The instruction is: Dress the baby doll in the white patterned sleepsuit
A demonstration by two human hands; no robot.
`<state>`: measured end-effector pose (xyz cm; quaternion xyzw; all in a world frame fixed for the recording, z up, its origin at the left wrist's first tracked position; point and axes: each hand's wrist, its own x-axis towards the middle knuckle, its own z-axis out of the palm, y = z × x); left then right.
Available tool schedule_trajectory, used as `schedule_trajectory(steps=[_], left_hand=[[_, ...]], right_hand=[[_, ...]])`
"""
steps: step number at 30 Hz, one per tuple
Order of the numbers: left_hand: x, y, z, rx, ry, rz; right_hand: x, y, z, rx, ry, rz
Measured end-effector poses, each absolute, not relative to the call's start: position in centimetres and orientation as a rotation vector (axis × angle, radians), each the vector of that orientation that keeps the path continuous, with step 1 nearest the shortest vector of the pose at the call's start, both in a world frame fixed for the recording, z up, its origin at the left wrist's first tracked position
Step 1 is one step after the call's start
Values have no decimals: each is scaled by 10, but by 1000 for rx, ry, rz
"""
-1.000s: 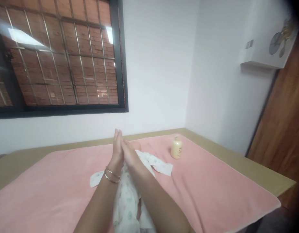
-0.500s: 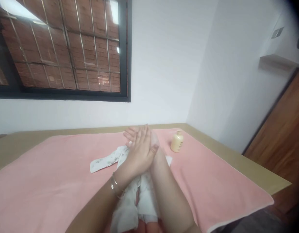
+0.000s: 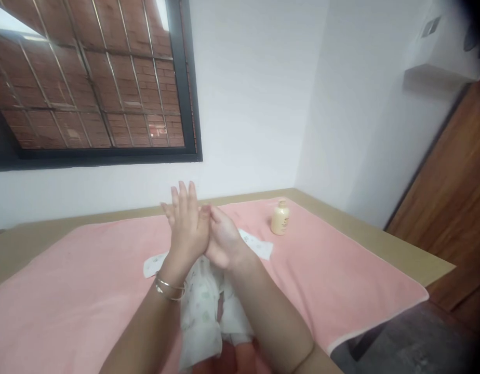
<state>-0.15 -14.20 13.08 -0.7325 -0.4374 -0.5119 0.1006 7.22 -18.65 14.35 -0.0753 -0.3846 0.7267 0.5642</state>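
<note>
My left hand point(image 3: 187, 228), with bracelets at its wrist, is raised with its back towards me and its fingers stretched up. Against its palm side rests my right hand point(image 3: 224, 239), palm to palm; the right thumb shows, while most of its fingers are hidden behind the left hand. Neither hand is seen holding an object. Under my forearms lies white printed baby clothing point(image 3: 201, 317), with two leg parts towards me and a sleeve out to each side. Reddish shapes show at its near end. What is inside the clothing is mostly hidden by my hands.
A cream pump-type bottle point(image 3: 280, 218) stands at the back right on a pink towel point(image 3: 341, 275). The towel covers a tan tabletop point(image 3: 430, 262) that meets a white wall. A barred window point(image 3: 107, 93) is at the upper left, a wooden door point(image 3: 438, 171) at right.
My left hand has moved left and turned more upright, its fingers pointing up. The right hand has slid down behind it, its spread fingers now mostly hidden. The view has shifted slightly.
</note>
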Motion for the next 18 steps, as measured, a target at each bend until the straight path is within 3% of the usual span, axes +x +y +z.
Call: schedule_trajectory(steps=[11, 15, 18], left_hand=[[22, -209, 118, -2489, -1008, -1143], [8, -203, 127, -2559, -1028, -1186], [-3, -192, 134, -2531, -1077, -1431]], right_hand=[[120, -185, 154, -122, -1025, 1632], [93, -184, 148, -128, -974, 1578], [68, -189, 143, -129, -907, 1540]])
